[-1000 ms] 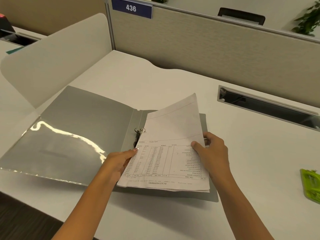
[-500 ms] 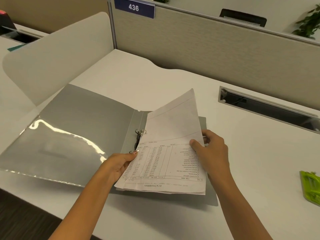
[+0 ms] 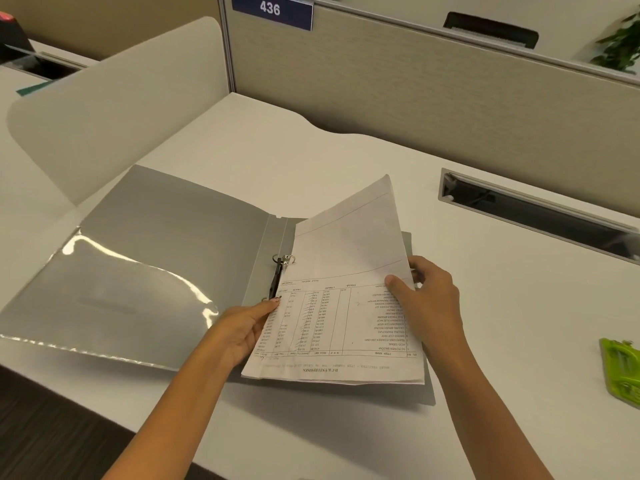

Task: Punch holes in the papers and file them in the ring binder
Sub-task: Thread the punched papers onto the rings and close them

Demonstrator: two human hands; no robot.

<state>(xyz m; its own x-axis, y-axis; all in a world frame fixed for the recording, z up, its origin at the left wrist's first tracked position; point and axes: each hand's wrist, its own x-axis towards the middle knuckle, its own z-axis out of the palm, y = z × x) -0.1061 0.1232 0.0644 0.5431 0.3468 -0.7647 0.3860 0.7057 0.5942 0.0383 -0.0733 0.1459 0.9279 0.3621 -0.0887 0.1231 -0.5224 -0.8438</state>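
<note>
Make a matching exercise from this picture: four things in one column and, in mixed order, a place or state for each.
Things:
1 ring binder
2 papers
3 green tool
4 sign 436

Places or states:
A on the partition
B lying open on the desk
C held by the left hand and the right hand
D alone, far right on the desk

Pairs: 1-B, 2-C, 3-D, 4-A
</note>
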